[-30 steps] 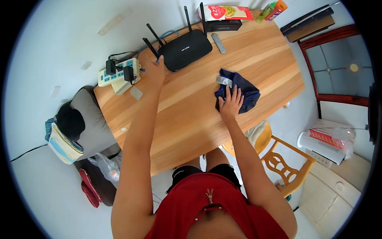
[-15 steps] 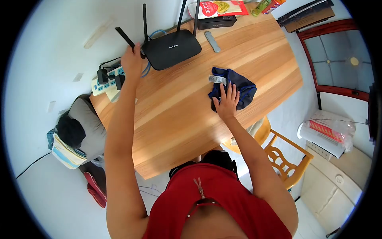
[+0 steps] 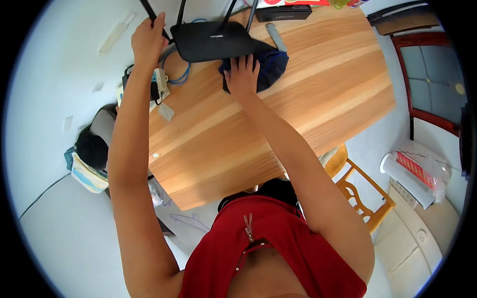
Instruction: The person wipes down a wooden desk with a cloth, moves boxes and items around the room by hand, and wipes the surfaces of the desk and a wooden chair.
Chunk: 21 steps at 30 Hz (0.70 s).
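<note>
My left hand is closed around the leftmost antenna of a black router at the back of the wooden table. The router's other antennas point up and back. My right hand lies flat with its fingers stretched out on a dark blue cloth. Its fingertips reach the router's front edge. The cloth is bunched at the router's front right corner, and part of it is hidden behind the router.
A grey folding-knife-shaped object lies right of the router, near a black box. A blue cable loops beside a white power strip with plugs. A wooden chair stands at the table's right side.
My right hand has slid the cloth left and back across the table, up to the router. My left hand still grips the antenna. The camera view has shifted.
</note>
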Tool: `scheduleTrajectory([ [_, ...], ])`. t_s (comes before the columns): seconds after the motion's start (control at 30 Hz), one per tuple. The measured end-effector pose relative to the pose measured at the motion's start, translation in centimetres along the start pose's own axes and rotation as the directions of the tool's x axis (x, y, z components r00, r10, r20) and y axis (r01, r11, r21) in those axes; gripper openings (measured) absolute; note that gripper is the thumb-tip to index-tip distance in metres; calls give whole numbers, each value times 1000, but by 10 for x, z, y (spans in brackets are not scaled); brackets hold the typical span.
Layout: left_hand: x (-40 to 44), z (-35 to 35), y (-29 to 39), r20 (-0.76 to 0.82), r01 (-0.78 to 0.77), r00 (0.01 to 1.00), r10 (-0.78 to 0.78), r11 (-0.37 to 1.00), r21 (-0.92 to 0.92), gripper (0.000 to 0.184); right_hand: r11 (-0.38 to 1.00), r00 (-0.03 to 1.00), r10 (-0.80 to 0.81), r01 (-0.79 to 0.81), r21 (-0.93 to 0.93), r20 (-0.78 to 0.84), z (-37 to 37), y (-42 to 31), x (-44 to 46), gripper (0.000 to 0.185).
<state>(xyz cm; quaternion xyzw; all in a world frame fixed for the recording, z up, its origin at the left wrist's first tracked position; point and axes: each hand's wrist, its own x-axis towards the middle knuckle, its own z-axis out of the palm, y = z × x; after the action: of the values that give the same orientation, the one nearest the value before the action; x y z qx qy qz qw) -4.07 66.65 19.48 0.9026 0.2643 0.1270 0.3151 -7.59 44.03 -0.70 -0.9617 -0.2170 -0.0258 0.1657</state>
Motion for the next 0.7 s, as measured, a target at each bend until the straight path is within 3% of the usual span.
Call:
scheduleTrajectory([
  [0.1, 5, -6, 10, 33, 17, 999, -16, 999, -48, 46, 994, 980, 105, -98, -50, 167, 8, -23, 37, 55],
  [0.23, 8, -6, 8, 40, 46, 998, -43, 995, -94, 46, 991, 997, 73, -69, 112, -38, 46, -38, 71, 58],
  [0.33, 5, -3, 4, 43, 25, 999, -20, 991, -132, 46, 949, 996, 75, -85, 303, 44, 57, -52, 82, 58],
  [0.43, 5, -8, 18, 128, 138, 983, -134, 990, -30, 44, 877, 990, 73, -120, 466, 119, 54, -59, 89, 59],
  [0.6, 2, 1, -14, 44, -14, 999, 14, 1000, -19, 47, 959, 961, -257, 241, 149, 102, 25, -94, 56, 50],
  [0.7, -5, 6, -15, 7, 34, 999, -34, 999, -20, 49, 894, 910, -414, 400, 201, 34, 41, -101, 23, 52],
])
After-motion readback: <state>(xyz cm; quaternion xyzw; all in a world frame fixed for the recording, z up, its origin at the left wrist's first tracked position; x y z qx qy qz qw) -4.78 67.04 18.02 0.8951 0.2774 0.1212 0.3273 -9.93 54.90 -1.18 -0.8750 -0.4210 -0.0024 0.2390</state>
